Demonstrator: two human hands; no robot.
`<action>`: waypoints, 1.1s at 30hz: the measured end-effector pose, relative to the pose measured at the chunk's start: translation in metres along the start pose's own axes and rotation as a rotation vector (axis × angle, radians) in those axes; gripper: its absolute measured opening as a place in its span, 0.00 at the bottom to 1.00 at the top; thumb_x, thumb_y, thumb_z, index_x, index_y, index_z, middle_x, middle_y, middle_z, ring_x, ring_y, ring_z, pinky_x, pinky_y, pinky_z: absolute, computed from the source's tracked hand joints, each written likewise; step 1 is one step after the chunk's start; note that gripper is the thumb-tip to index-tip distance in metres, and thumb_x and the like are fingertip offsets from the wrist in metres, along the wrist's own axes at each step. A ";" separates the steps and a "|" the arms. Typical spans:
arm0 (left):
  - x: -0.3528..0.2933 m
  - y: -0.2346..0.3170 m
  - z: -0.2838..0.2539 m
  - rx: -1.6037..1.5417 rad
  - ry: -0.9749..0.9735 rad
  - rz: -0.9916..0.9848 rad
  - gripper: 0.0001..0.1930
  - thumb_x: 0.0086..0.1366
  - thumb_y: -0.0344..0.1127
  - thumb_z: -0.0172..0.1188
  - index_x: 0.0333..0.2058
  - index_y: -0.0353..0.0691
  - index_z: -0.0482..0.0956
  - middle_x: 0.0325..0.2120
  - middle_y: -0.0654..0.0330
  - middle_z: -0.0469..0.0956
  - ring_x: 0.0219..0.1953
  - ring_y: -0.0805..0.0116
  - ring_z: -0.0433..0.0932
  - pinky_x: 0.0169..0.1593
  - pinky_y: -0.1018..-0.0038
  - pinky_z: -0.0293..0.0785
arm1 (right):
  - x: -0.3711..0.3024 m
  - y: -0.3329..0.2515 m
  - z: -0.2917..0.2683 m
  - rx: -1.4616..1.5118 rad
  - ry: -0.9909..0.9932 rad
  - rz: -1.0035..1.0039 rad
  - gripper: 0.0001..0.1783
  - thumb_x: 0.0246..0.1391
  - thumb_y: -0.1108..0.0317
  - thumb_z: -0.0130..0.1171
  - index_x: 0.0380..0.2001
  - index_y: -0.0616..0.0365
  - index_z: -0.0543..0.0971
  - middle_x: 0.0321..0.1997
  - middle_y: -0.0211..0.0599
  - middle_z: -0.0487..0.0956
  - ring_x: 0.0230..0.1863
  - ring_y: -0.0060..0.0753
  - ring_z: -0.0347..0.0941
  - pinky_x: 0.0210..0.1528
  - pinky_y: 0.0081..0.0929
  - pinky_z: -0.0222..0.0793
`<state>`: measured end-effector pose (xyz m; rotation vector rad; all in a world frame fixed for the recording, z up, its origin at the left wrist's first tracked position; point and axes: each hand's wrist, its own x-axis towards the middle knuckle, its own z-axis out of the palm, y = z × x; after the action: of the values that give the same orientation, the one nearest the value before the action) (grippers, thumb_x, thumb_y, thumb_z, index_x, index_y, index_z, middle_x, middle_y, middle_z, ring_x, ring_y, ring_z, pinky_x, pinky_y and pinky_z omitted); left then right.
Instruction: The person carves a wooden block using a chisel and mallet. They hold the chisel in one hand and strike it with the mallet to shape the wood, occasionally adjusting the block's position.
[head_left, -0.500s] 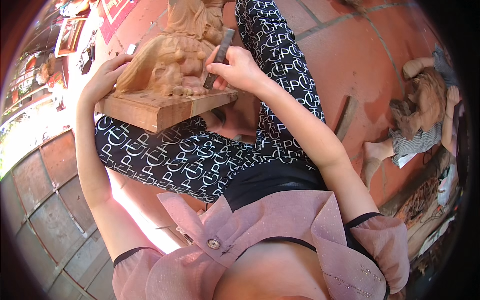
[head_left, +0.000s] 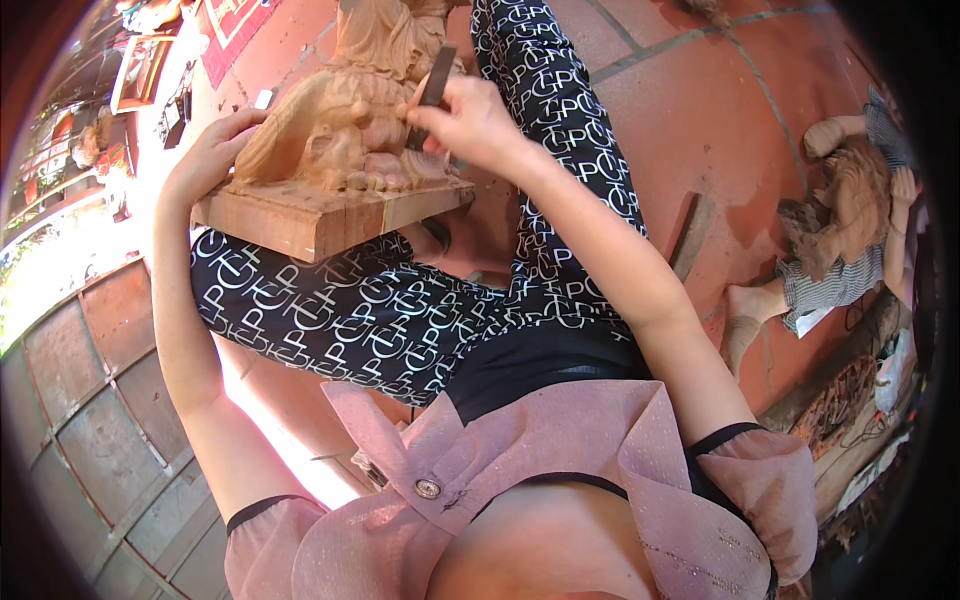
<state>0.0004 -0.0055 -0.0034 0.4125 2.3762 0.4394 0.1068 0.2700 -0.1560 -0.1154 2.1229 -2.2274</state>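
A carved wooden statue (head_left: 350, 130) of light brown wood stands on its thick square base (head_left: 300, 215), over my bent leg in black patterned trousers. Its top is cut off by the upper edge of the view. My left hand (head_left: 205, 160) curves round the statue's left side, gripping it with the fingertips at its back. In my right hand (head_left: 475, 120), pinched between thumb and fingers, is a dark flat strip (head_left: 438, 75), set against the right side of the carving low down. Whether the strip is folded sandpaper or a flat file cannot be told; its lower part is mostly hidden.
A wooden bar (head_left: 693, 235) lies on the red tiled floor (head_left: 720, 130) to my right. Farther right, another person holds a second wooden carving (head_left: 850, 205). A framed picture (head_left: 142, 72) and a red mat (head_left: 228, 35) are at the far left.
My right hand has shifted slightly up along the carving, and the dark strip has tilted more upright. My left hand and the statue stay in place.
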 end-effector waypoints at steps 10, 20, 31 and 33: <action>0.001 -0.006 -0.001 0.000 0.003 0.002 0.18 0.69 0.41 0.47 0.51 0.37 0.74 0.43 0.62 0.77 0.45 0.74 0.73 0.48 0.78 0.69 | -0.001 -0.009 0.001 0.029 -0.117 0.088 0.08 0.52 0.71 0.60 0.31 0.66 0.76 0.24 0.36 0.78 0.19 0.24 0.77 0.19 0.21 0.73; 0.001 -0.004 -0.004 0.032 0.007 0.024 0.18 0.69 0.40 0.47 0.51 0.37 0.74 0.44 0.62 0.77 0.45 0.73 0.73 0.49 0.77 0.69 | -0.002 0.001 0.000 -0.007 -0.089 0.073 0.10 0.53 0.70 0.60 0.33 0.67 0.75 0.23 0.36 0.78 0.19 0.23 0.77 0.19 0.21 0.73; 0.002 -0.010 -0.003 0.014 0.024 -0.009 0.19 0.69 0.44 0.48 0.53 0.42 0.73 0.45 0.63 0.76 0.45 0.74 0.74 0.44 0.76 0.72 | 0.003 0.019 -0.007 0.098 0.166 0.036 0.09 0.55 0.68 0.60 0.35 0.64 0.77 0.26 0.33 0.79 0.21 0.24 0.78 0.22 0.20 0.75; 0.002 -0.013 -0.003 0.016 0.024 0.011 0.19 0.69 0.44 0.48 0.53 0.41 0.73 0.44 0.63 0.76 0.45 0.74 0.73 0.45 0.77 0.71 | -0.001 0.021 -0.013 0.285 0.117 0.085 0.09 0.55 0.70 0.60 0.37 0.64 0.76 0.29 0.35 0.79 0.23 0.27 0.78 0.24 0.21 0.77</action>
<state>-0.0054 -0.0166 -0.0075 0.4303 2.4032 0.4334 0.1069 0.2821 -0.1778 0.1192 1.7953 -2.5106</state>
